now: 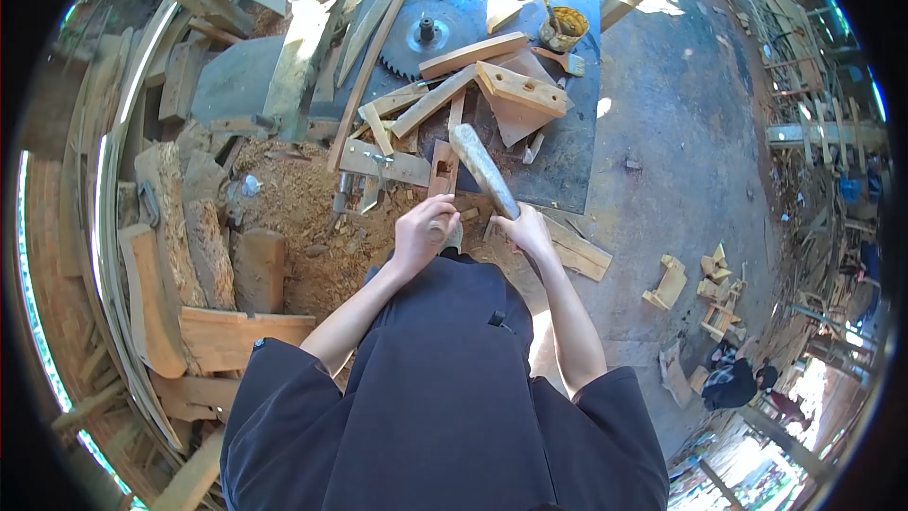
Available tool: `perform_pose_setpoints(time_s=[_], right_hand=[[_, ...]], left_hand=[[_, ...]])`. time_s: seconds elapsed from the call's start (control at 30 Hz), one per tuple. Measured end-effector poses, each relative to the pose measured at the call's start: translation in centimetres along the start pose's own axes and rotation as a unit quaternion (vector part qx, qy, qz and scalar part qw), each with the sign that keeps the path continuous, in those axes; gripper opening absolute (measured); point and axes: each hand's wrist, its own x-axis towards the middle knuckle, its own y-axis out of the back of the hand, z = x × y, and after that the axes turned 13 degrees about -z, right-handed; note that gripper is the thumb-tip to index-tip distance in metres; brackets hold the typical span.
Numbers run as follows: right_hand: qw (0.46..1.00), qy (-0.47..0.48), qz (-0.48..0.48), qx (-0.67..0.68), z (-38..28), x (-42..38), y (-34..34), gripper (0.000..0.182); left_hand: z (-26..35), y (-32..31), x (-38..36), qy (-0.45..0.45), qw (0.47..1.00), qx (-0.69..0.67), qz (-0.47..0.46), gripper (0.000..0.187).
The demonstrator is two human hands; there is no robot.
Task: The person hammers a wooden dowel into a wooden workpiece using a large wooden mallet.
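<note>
My left hand [426, 235] is closed round what looks like a chisel [436, 226]; its round handle end faces me and its blade is hidden. Just beyond the fingers lies a wooden block [443, 173] with a rectangular hole cut in it. In my right hand [527, 232] is a thick, worn wooden mallet [484, 167], shaped like a club and tilted up and to the left, its head apart from the chisel. A plank with several round holes [523, 89] rests on the bench past my hands.
A circular saw blade [427, 31] stands out of the blue-grey saw table [579, 147], among loose wood strips. Near its far right corner are a can [564, 29] and a brush [565, 61]. Sawdust [301, 197] and timber lie left; wood pieces [667, 284] and a crouching person [730, 380] are right.
</note>
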Motion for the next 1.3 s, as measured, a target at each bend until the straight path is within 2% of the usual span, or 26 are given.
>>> perform_pose_setpoints(time_s=[0.03, 0.1, 0.17, 0.23, 0.3, 0.4, 0.5, 0.53, 0.57, 0.63, 0.67, 0.77, 0.8, 0.87, 1.0, 1.17, 1.27, 1.3], right_hand=[[1.000, 0.001, -0.006, -0.007, -0.2, -0.1, 0.3, 0.055], [1.000, 0.018, 0.013, -0.004, -0.6, 0.0, 1.1, 0.056], [0.999, 0.031, 0.007, -0.022, -1.0, 0.2, 1.9, 0.056], [0.999, 0.003, -0.007, -0.031, -1.4, 0.2, 2.4, 0.055], [0.999, 0.003, -0.006, -0.051, -0.9, 0.2, 2.5, 0.053], [0.999, 0.005, -0.017, -0.038, 0.9, 0.0, 2.3, 0.053], [1.000, 0.014, -0.012, -0.004, 2.8, -0.3, 1.7, 0.053], [1.000, 0.012, -0.021, -0.013, 3.2, -0.5, 1.9, 0.053], [1.000, 0.011, -0.019, -0.010, 3.5, -0.7, 1.8, 0.053], [1.000, -0.009, -0.011, 0.006, 4.7, -1.2, 1.3, 0.053], [1.000, -0.012, -0.007, 0.011, 5.2, -1.5, 1.1, 0.053], [1.000, -0.018, 0.000, 0.024, 6.0, -1.9, 0.6, 0.054], [0.999, -0.022, -0.002, 0.030, 6.3, -2.1, 0.3, 0.054], [0.999, -0.028, -0.004, 0.037, 6.7, -2.5, -0.1, 0.054], [0.998, -0.045, -0.011, 0.052, 7.2, -2.6, -0.2, 0.055], [0.997, -0.056, 0.005, 0.055, 7.2, -3.5, -0.1, 0.055], [0.996, -0.063, 0.023, 0.056, 7.7, -3.8, 0.1, 0.055], [0.995, -0.069, 0.028, 0.060, 8.0, -3.8, 0.0, 0.054]], left_hand=[[0.6, 0.1, -0.4, 0.024, 0.995, -0.075, 0.063, 0.014], [-0.5, -0.3, -0.8, -0.002, 0.985, -0.082, 0.151, 0.017], [-1.0, -1.5, -1.4, 0.127, 0.936, -0.242, 0.220, 0.024], [0.1, -0.5, -0.7, 0.233, 0.896, -0.285, 0.250, 0.029], [-2.2, -1.1, -0.1, 0.259, 0.886, -0.283, 0.261, 0.025], [-5.1, -2.8, 1.9, 0.218, 0.942, -0.128, 0.220, 0.027], [-7.0, -4.6, 3.8, 0.212, 0.951, -0.096, 0.203, 0.031], [-6.8, -5.0, 4.2, 0.277, 0.926, -0.152, 0.205, 0.036], [-7.0, -4.8, 4.5, 0.276, 0.928, -0.152, 0.202, 0.036], [-6.7, -4.1, 5.2, 0.291, 0.895, -0.238, 0.239, 0.034], [-6.4, -3.7, 5.1, 0.313, 0.881, -0.276, 0.224, 0.029], [-7.4, -3.1, 5.5, 0.291, 0.942, -0.019, 0.168, 0.043], [-7.6, -3.1, 5.5, 0.291, 0.942, -0.018, 0.164, 0.043], [-7.9, -3.4, 5.7, 0.367, 0.928, 0.056, -0.039, 0.053], [-8.5, -6.6, 5.4, 0.348, 0.919, 0.158, -0.102, 0.065], [-9.0, -8.3, 5.6, 0.317, 0.929, 0.175, -0.079, 0.063], [-9.8, -8.8, 6.0, 0.191, 0.946, 0.234, -0.116, 0.045], [-10.2, -9.0, 6.0, 0.191, 0.946, 0.232, -0.117, 0.045]])
